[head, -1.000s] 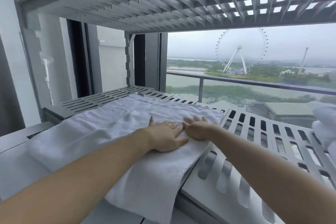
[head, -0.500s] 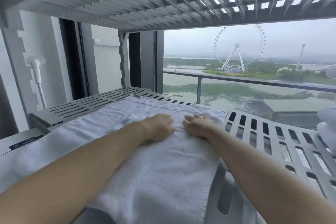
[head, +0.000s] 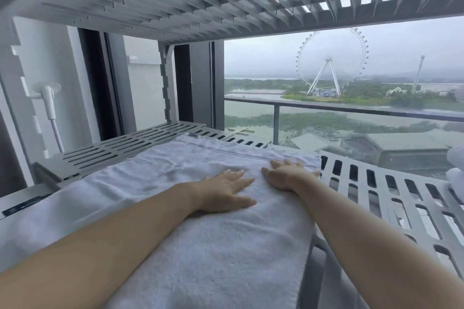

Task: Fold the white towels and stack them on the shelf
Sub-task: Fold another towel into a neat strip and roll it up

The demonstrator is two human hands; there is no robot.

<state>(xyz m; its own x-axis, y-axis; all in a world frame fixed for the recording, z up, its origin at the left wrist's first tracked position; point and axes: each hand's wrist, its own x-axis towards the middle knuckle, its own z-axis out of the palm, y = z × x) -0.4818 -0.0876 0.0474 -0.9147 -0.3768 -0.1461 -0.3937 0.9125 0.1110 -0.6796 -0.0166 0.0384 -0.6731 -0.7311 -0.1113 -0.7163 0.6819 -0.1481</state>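
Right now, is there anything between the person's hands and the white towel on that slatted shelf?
Nothing visible. The left hand and the right hand both lie flat, palms down, directly on the white towel, which is spread on the grey slatted shelf. The towel's near end hangs over the shelf's front edge.

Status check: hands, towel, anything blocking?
Both hands, left and right, flat and open on the white towel. Towel spread on slatted shelf. Nothing blocking.
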